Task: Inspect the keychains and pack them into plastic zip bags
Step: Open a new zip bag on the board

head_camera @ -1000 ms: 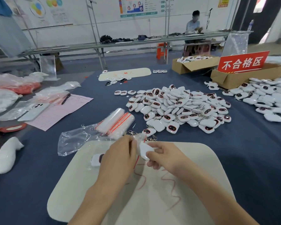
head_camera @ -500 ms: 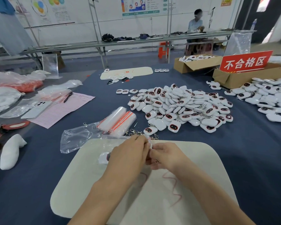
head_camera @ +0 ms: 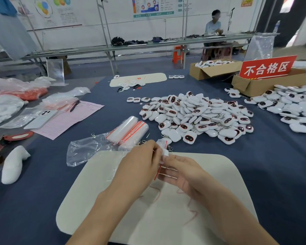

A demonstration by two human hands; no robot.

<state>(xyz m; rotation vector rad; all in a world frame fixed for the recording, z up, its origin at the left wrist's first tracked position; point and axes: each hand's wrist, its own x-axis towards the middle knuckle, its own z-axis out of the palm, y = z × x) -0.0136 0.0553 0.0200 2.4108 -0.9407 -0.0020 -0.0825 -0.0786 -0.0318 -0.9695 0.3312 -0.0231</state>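
Over the white mat (head_camera: 219, 174) my left hand (head_camera: 140, 165) and my right hand (head_camera: 180, 172) meet on a small clear zip bag (head_camera: 163, 151) with a red strip. A white keychain shows inside it. Both hands pinch the bag, and my left hand hides much of it. A rolled stack of empty zip bags (head_camera: 129, 129) lies just beyond the mat. The big pile of white keychains (head_camera: 198, 115) with dark red faces covers the middle of the blue table.
A second keychain heap (head_camera: 290, 105) lies at the right, below cardboard boxes (head_camera: 265, 84) with a red sign. A pink form, pen and phone (head_camera: 41, 119) sit at the left with plastic bags. A white foam piece (head_camera: 14, 165) lies near the left edge. A person sits far behind.
My hands drew together over the mat and the bagged keychain rose slightly. The loose keychain seen left of my left hand is now hidden.
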